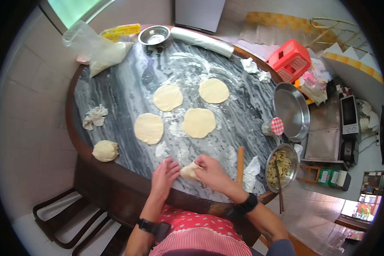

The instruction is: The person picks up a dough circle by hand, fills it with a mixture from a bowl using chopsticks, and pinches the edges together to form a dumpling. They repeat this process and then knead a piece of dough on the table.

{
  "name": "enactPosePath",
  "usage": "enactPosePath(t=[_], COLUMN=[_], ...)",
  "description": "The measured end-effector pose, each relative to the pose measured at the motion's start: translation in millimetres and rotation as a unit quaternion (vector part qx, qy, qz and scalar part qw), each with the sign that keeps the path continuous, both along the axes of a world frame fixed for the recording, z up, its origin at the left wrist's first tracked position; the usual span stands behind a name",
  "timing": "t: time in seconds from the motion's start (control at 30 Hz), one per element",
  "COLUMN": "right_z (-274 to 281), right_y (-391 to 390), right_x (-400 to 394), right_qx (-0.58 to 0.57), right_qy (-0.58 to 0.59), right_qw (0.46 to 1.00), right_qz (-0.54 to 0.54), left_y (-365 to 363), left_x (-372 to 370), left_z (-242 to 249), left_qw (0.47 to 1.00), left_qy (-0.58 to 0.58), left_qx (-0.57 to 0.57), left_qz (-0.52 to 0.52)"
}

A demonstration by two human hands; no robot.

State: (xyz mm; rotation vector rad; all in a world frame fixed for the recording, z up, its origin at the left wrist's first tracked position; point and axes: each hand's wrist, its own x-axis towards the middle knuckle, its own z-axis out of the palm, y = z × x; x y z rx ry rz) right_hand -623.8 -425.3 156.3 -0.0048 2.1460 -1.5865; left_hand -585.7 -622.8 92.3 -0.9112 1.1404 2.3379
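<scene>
A small folded piece of dough [189, 172] is at the near side of the marble table. My right hand [212, 173] pinches its right end with closed fingers. My left hand [165, 174] is at the dough's left end, fingers stretched out and holding nothing. Beyond my hands lie several flat dough rounds, the nearest ones being a left round [149, 129] and a right round [199, 123]. White flour [162, 150] is scattered around them. To the right of my right hand rests a wooden rolling pin [240, 166].
At the right edge stands a metal bowl of chopped filling [289, 158] with chopsticks [279, 183] in it. A round metal pan [291, 112] and a jar with a checked lid [277, 126] sit beyond. A filled dumpling-like dough lump [105, 151] lies left; a flour bag [109, 57] is behind.
</scene>
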Motion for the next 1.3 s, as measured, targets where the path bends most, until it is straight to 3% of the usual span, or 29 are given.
enactPosePath(t=[0.07,0.17,0.23,0.27,0.33,0.37,0.43,0.47,0.57,0.77,0.83,0.9,1.0,1.07,1.2,1.27,1.3], right_z=[29.2,58.1,63.0,63.4,53.8,48.4,41.8,39.0,44.4,70.2,86.7,108.6,124.2,110.6,91.3,73.7,65.2], right_y=[-0.8,-0.3,4.4,8.2,22.1,31.1,44.1,47.6,56.6,93.0,119.0,149.8,211.3,259.5,299.1,303.0,305.1], right_x=[2.2,10.6,13.5,14.6,13.5,14.5,16.5,18.7,24.4,50.5,68.4,86.6,125.1,155.1,182.6,185.2,183.6], right_qx=[-0.067,-0.203,-0.222,-0.234,-0.195,-0.152,-0.134,-0.136,-0.146,0.082,0.098,0.19,0.291,0.503,0.562,0.556,0.553], right_qy=[-0.077,-0.126,-0.126,-0.128,-0.136,-0.145,-0.152,-0.134,-0.12,0.073,0.091,0.237,0.215,0.198,0.163,0.215,0.215], right_qw=[0.995,0.971,0.967,0.963,0.97,0.976,0.976,0.977,0.972,0.979,0.973,0.932,0.893,0.804,0.8,0.803,0.805], right_qz=[0.008,0.0,-0.014,-0.035,-0.048,-0.062,-0.081,-0.099,-0.138,-0.172,-0.188,-0.199,-0.268,-0.247,-0.134,0.0,-0.001], left_y=[6.6,28.9,44.6,43.8,51.6,54.5,53.7,56.9,64.8,88.1,90.9,92.7,102.3,112.6,137.9,155.4,165.6], left_x=[-0.1,6.1,13.2,11.8,6.1,5.5,1.6,-2.1,-2.7,-7.1,-8.7,-7.8,-12.5,-8.2,-6.7,-1.0,3.1], left_z=[-16.1,-23.3,-34.8,-20.4,29.6,36.9,47.8,58.5,61.8,74.5,81.0,77.9,80.3,85.0,96.5,100.4,103.1], left_qw=[0.983,0.941,0.838,0.84,0.784,0.779,0.869,0.881,0.892,0.911,0.9,0.904,0.922,0.933,0.937,0.939,0.937], left_qy=[-0.026,-0.055,-0.005,-0.005,-0.039,-0.046,-0.024,-0.028,0.003,-0.025,0.039,0.017,-0.003,-0.009,0.003,0.022,0.006], left_qx=[0.182,0.334,0.543,0.541,0.62,0.625,0.492,0.471,0.449,0.408,0.432,0.426,0.385,0.356,0.338,0.327,0.338], left_qz=[0.028,-0.017,-0.045,-0.046,0.013,0.007,-0.047,-0.045,-0.061,-0.061,-0.035,-0.024,-0.035,-0.056,-0.083,-0.105,-0.083])
